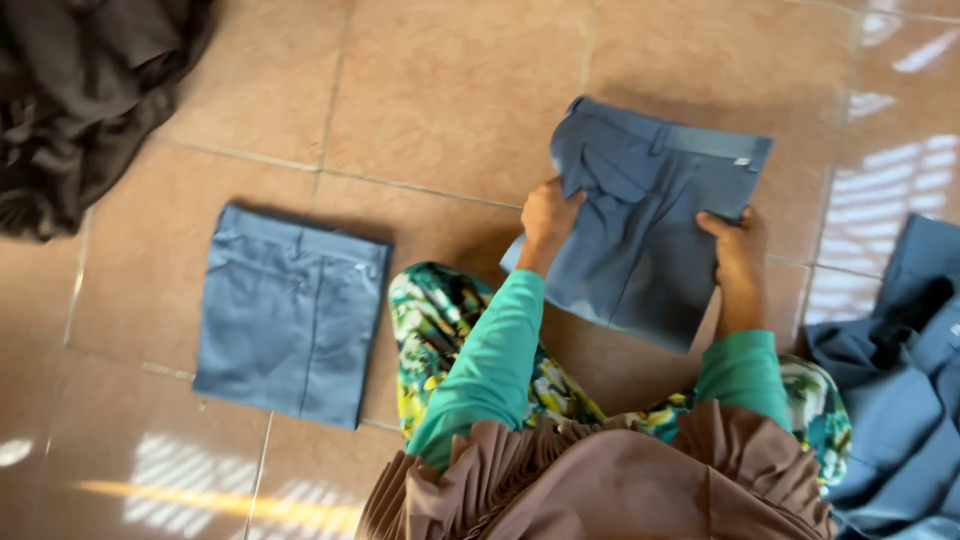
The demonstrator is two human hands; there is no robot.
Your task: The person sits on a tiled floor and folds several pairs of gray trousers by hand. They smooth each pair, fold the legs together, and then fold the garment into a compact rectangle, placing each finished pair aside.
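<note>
Nearest us, our pleated brown cloth [600, 485] hangs over green sleeves and a floral-print garment [440, 330] across our knees. Just beyond it lies the folded blue-grey trousers [650, 215], a smooth woven cotton-like fabric pressed into a rough rectangle, tilted, with its waistband and a pocket seam at the far end. We hold it at both side edges: our left hand [548, 215] is curled closed around the left edge, fingers tucked into a fold, and our right hand [735, 250] grips the right edge, thumb on top. The trousers sit flat on the glossy tan tiled floor [450, 90], between our hands and reaching away from them. To the left, well apart, a second folded blue-grey garment [290, 310] lies neat and square. A rumpled dark grey cloth heap [80, 90] fills the far left corner, and loose blue fabric [900, 380] is piled at our right.
</note>
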